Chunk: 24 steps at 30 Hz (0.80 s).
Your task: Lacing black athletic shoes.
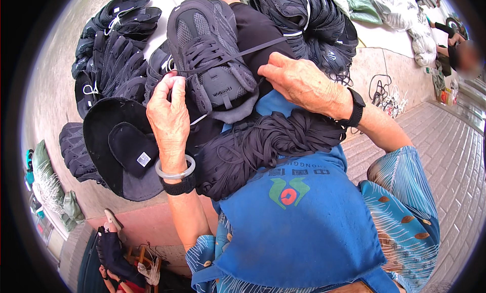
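A dark grey shoe upper (210,50) lies on my lap, toe pointing away from me. My left hand (169,116) pinches a dark lace (238,54) at the shoe's left eyelets. That lace runs taut across the upper toward my right hand (304,83), which grips its other end at the shoe's right side. A thick bundle of dark laces (263,146) rests across my lap on the blue apron (298,227), just below both hands.
Piles of dark shoe uppers (114,55) lie on the floor at the left and another pile (316,25) at the top right. A dark sun hat (119,151) sits by my left wrist. Another person (455,50) sits at the far right, on a brick pavement (445,151).
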Motion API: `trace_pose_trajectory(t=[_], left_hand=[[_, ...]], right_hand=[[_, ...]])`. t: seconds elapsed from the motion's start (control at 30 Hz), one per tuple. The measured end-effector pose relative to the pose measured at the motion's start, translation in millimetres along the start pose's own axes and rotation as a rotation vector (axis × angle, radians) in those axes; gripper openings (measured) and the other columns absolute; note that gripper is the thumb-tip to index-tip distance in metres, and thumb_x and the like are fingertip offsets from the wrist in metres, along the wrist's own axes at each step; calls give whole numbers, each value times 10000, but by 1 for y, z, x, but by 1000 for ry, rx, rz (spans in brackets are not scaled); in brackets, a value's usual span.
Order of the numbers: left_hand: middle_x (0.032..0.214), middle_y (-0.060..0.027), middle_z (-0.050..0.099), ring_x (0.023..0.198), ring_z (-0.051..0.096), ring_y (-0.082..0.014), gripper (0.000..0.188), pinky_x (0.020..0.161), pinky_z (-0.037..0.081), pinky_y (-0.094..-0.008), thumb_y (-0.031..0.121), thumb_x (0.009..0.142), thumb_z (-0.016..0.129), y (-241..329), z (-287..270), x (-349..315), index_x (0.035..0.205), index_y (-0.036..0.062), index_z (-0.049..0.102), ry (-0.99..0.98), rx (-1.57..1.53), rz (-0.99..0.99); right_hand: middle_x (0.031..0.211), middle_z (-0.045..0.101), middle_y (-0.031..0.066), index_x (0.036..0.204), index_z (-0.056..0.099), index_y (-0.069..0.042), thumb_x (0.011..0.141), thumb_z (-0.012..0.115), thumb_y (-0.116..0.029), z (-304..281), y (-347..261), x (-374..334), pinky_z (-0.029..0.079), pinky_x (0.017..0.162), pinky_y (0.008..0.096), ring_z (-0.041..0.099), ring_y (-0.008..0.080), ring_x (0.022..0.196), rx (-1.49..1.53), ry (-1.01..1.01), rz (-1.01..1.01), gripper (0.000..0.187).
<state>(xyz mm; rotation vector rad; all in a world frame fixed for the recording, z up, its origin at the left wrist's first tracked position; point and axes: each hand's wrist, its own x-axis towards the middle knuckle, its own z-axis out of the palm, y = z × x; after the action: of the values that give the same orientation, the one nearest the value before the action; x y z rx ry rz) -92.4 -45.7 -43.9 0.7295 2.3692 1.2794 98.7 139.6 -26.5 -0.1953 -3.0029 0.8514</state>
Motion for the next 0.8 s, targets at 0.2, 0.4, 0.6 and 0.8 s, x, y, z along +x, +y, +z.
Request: trace_pose_trajectory(t=[0.2,0.4,0.6,0.8], left_hand=[[1083,-149,645,993,616,-240,198,889,442,-324,171,854,646,11,-5,11,901,-21,647,-83,194,131],[1107,-161,631,1044,588,-254,190,929,418,-343,168,852,649,4,1,18,888,-18,651,-119,89,95],[1143,-120,625,1033,564,-171,187,935,401,-287,176,872,657,0,8,8,940,2,658,-87,-29,35],[1062,-69,650,956,570,-119,165,884,430,-262,155,867,666,3,8,5,923,0,657,-31,-149,-42]], right_hand=[[760,510,146,808,532,-17,822,588,-103,0,2,5,474,580,432,577,355,670,16,22,-1,103],[739,613,165,808,595,-18,827,595,-148,11,11,35,497,612,442,612,363,711,57,230,-33,132],[714,619,177,797,591,-12,865,550,-183,17,23,57,510,607,445,625,366,697,57,271,5,189],[707,611,174,797,578,-19,868,542,-177,22,24,59,510,614,440,624,361,702,103,265,-55,177]])
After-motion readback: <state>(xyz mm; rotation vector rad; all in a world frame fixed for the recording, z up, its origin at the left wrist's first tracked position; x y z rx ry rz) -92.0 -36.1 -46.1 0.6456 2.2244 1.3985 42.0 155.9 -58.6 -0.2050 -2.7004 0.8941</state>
